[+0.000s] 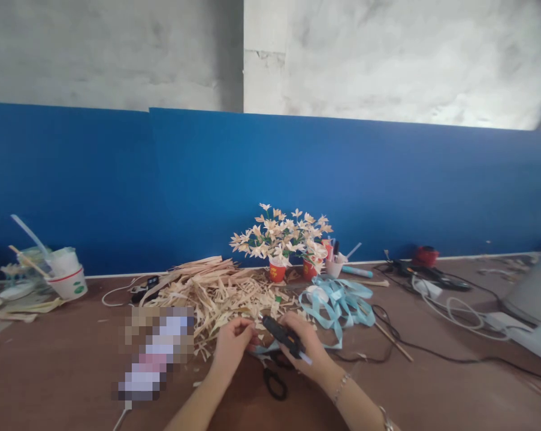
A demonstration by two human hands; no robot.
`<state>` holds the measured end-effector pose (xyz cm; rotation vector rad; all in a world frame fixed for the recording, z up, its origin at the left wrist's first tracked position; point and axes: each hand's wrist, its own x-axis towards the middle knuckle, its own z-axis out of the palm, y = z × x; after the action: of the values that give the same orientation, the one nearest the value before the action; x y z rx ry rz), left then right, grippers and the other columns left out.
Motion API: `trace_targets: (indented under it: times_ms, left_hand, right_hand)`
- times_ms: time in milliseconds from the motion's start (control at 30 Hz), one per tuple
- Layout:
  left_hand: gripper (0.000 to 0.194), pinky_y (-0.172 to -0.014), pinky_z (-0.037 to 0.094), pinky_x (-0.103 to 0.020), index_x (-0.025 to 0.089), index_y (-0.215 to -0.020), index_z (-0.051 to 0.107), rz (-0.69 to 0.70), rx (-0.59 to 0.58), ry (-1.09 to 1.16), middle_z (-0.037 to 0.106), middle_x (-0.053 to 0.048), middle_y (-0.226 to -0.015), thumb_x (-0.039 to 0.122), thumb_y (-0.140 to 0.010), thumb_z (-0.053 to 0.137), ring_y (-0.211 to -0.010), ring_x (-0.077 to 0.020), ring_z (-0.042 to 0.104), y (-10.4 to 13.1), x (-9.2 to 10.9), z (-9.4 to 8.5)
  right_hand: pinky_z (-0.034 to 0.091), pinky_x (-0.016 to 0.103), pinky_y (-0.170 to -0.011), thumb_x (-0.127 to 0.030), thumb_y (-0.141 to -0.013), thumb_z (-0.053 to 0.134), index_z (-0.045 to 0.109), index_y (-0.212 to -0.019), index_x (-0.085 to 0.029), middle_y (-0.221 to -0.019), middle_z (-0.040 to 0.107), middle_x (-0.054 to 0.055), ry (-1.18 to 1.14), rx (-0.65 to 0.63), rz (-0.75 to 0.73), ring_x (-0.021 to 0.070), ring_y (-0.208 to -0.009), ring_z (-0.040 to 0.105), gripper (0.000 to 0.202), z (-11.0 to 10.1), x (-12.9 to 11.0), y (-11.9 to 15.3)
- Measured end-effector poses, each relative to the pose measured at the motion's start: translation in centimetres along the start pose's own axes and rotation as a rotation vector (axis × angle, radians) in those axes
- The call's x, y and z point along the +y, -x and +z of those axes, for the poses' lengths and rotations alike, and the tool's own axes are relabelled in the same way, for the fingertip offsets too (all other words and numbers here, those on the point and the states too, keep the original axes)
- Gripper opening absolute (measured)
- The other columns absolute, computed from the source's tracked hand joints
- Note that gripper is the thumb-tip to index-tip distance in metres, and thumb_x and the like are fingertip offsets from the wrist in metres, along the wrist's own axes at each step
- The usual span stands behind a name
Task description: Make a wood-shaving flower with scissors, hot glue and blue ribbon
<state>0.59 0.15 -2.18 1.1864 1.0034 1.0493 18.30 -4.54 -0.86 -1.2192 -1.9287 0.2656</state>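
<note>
A black hot glue gun sits in my right hand, its nozzle tilted up and left and a whitish glue stick poking out of its rear. My left hand is just left of the nozzle, thumb and fingers pinched together; anything between them is too small to make out. Under and between the hands lie black-handled scissors, partly covered by my right hand. Beyond them spreads a heap of pale dried husk strips. Cream artificial flowers stand in small red cups behind the heap.
Light blue ribbon lies tangled right of my hands. A black cord crosses the right side toward a white power strip. A pixelated phone-like object lies left. A white tub stands far left; a blue partition rises behind.
</note>
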Motion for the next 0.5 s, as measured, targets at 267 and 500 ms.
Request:
trace_targets:
  times_ms: [267, 500]
  left_hand:
    - [0.023, -0.047, 0.045, -0.024, 0.015, -0.066, 0.060, 0.002, -0.009, -0.008, 0.062, 0.001, -0.054, 0.037, -0.062, 0.062, -0.052, -0.0150, 0.059, 0.2, 0.2, 0.3]
    - [0.023, -0.047, 0.046, -0.024, 0.015, -0.065, 0.059, 0.008, -0.018, -0.026, 0.062, 0.000, -0.054, 0.038, -0.061, 0.062, -0.052, -0.0155, 0.060, 0.1, -0.3, 0.5]
  right_hand:
    - [0.039, 0.023, -0.054, -0.026, -0.076, 0.053, 0.047, -0.070, -0.018, -0.062, 0.053, -0.002, -0.146, 0.176, 0.174, 0.0124, -0.057, 0.049, 0.012, 1.0, -0.6, -0.2]
    - [0.045, 0.025, -0.059, -0.027, -0.074, 0.059, 0.050, -0.083, -0.019, -0.069, 0.057, -0.001, -0.264, 0.192, 0.207, 0.0139, -0.062, 0.053, 0.015, 1.5, -1.2, -0.5]
